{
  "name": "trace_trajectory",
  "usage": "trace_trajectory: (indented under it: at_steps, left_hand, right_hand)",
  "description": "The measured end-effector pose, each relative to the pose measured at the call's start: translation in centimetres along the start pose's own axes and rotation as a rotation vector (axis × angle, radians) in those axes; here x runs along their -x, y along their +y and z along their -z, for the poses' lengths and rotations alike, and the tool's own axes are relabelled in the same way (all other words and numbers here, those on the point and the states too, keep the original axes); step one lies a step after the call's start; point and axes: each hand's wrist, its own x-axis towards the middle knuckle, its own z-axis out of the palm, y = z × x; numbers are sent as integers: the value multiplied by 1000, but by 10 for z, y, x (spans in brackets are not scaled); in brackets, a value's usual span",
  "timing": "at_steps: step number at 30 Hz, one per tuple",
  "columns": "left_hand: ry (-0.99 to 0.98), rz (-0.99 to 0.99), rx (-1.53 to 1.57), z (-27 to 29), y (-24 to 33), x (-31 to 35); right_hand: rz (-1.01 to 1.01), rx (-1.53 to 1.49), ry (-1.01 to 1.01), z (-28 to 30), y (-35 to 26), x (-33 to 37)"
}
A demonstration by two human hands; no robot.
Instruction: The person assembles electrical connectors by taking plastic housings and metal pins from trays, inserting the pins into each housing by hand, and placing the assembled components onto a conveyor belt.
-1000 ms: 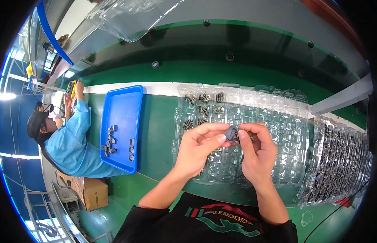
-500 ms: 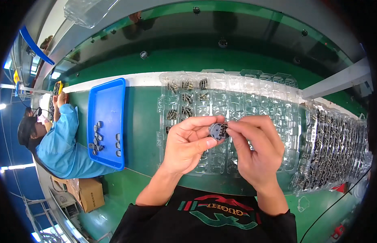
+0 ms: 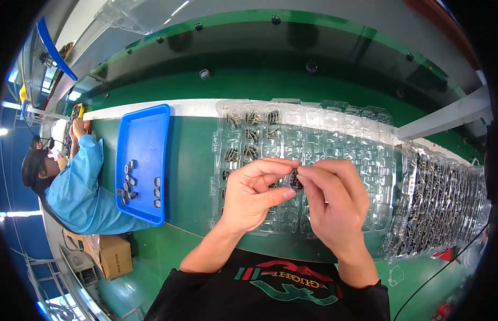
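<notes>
Between my two hands is a small round grey-and-black part (image 3: 295, 182), held up over a clear plastic tray. My left hand (image 3: 249, 195) pinches it with thumb and fingers from the left. From the right, the thumb and fingertips of my right hand (image 3: 337, 200) close on its edge, covering much of it. Beneath them, the clear compartment tray (image 3: 345, 140) holds small dark parts with metal pins (image 3: 253, 116) in several left-hand pockets. My hands hide some of its middle pockets.
Left of the clear tray lies a blue tray (image 3: 166, 134) with several round grey parts (image 3: 132, 182). Filled clear trays (image 3: 436, 203) are at the right, by a pale metal post (image 3: 447, 115). A green belt (image 3: 238, 77) carrying scattered parts runs behind. A person in blue (image 3: 83, 184) works at far left.
The round part has turned in my fingers, from its grey face toward its dark, narrower side. My hands stay close together over the tray. Parts on the belt appear farther right.
</notes>
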Motion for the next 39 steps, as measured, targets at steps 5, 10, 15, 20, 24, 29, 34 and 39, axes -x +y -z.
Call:
trace_trajectory:
  at_steps: [5, 10, 15, 20, 24, 29, 34, 39]
  left_hand:
    - [149, 153, 43, -6, 10, 4]
    - [179, 195, -256, -6, 34, -6]
    - [260, 134, -672, 14, 74, -36]
    - [627, -174, -1062, 122, 110, -118]
    - [737, -185, -1348, 212, 105, -163]
    - [721, -106, -1575, 240, 86, -189]
    - [599, -344, -1594, 220, 81, -187]
    - [92, -457, -1606, 185, 63, -197]
  right_hand:
    - [43, 16, 14, -14, 7, 11]
    - [39, 11, -78, -17, 4, 8]
    - [-9, -41, -220, -13, 2, -13]
    - [-176, 171, -401, -23, 37, -24]
    - [-110, 339, -494, -49, 33, -19]
    - [64, 654, -416, -80, 43, -20]
    - [114, 726, -507, -96, 54, -30]
    - [74, 522, -430, -83, 57, -34]
